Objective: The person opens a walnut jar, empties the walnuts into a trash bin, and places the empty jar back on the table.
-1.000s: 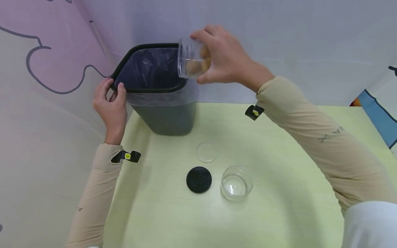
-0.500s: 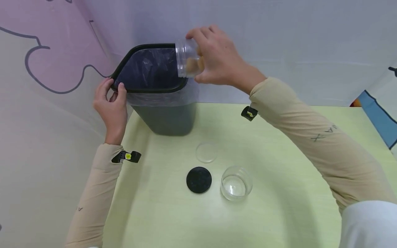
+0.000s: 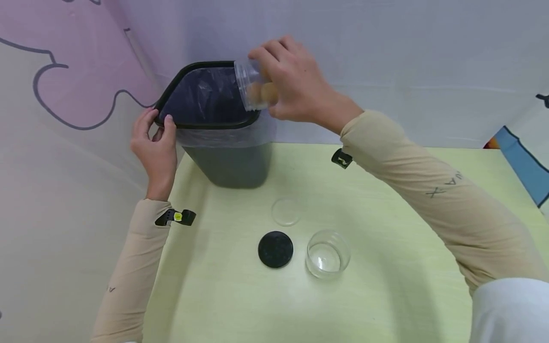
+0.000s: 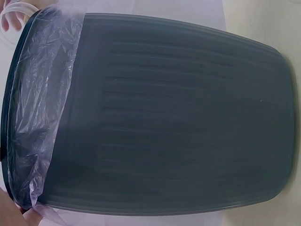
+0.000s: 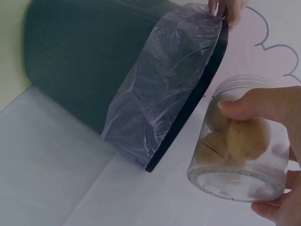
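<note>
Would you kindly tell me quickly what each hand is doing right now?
Left hand: grips the rim of the bin.
Right hand: holds the clear jar, tilted over the bin's opening.

- Staged indoor set, more a recording corner than a lived-in room; exact kind of place not clear.
- Pale cloth backdrop (image 3: 386,57) hangs just beyond both hands, printed with pink cartoon outlines (image 3: 77,62).
- Light green tabletop (image 3: 386,247) below the hands.
- Lined dark bin (image 3: 227,162) at the left hand.
</note>
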A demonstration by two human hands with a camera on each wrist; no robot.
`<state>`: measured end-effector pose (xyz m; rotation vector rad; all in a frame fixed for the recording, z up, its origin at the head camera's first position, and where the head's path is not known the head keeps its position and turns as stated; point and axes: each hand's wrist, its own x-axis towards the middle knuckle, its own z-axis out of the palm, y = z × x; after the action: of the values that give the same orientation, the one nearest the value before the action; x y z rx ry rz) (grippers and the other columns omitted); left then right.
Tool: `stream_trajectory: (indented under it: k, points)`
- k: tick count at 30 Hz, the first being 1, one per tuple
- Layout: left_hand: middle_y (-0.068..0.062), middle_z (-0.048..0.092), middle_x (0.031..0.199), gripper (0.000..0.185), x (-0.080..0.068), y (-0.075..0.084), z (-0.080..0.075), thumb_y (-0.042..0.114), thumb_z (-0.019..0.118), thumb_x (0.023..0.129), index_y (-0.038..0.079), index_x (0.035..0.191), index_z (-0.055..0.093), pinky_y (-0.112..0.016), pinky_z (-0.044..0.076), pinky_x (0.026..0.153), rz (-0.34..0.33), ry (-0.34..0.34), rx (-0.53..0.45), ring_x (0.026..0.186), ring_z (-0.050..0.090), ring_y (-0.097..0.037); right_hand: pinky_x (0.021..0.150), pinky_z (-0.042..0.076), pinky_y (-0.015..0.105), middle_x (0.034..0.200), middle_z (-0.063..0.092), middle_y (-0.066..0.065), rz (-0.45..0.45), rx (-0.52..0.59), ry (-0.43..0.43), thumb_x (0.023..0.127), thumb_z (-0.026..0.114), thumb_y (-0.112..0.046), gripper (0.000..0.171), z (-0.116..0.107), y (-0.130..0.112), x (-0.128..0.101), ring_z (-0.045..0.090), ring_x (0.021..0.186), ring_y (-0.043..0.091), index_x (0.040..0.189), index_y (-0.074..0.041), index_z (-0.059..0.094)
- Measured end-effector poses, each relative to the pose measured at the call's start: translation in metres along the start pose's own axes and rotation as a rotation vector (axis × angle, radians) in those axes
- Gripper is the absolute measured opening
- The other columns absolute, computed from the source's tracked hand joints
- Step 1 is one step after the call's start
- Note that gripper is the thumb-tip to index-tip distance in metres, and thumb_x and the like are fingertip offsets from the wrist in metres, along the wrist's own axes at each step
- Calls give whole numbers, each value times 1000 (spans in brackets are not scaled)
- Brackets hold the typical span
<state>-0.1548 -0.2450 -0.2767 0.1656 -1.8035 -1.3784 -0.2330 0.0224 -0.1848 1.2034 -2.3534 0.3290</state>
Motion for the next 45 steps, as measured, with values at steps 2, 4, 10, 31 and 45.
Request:
stream_trajectory:
  k: [2, 4, 10, 31, 45]
  points:
    - [-13, 53, 129, 38, -1, 1, 1, 16, 64, 87, -6, 118, 62, -27, 46, 94, -3, 3, -2, 116, 51, -16, 95, 37, 43, 125, 52, 13, -9, 5, 10, 68, 71, -16, 67, 1, 0, 0, 42, 112, 32, 130, -4, 49]
    - [-14, 53, 128, 38, -1, 2, 2, 16, 64, 87, -7, 118, 61, -27, 46, 94, 3, 0, -5, 116, 51, -17, 95, 37, 42, 125, 52, 13, -12, 11, 14, 67, 71, -15, 67, 1, 1, -1, 42, 112, 32, 130, -4, 49]
    - [-17, 53, 127, 39, -2, 4, 6, 15, 64, 86, -9, 117, 61, -27, 46, 94, 5, -13, -23, 116, 52, -19, 95, 38, 43, 127, 51, 15, -33, -3, 9, 67, 72, -14, 69, 2, 3, -3, 42, 114, 32, 131, -3, 50]
    - [-12, 54, 127, 38, -3, 2, 7, 15, 63, 87, -9, 117, 61, -28, 46, 94, 28, -17, -5, 116, 52, -17, 99, 37, 47, 128, 50, 20, -149, -79, 103, 67, 58, 3, 62, 8, 4, -7, 41, 116, 38, 128, -4, 49]
    - [-15, 54, 127, 38, -3, 1, 7, 15, 63, 87, -9, 117, 61, -28, 46, 94, 27, -13, 0, 116, 52, -17, 102, 34, 45, 128, 48, 24, -208, -159, 131, 68, 51, 6, 59, 12, 4, -7, 40, 115, 41, 127, 0, 49]
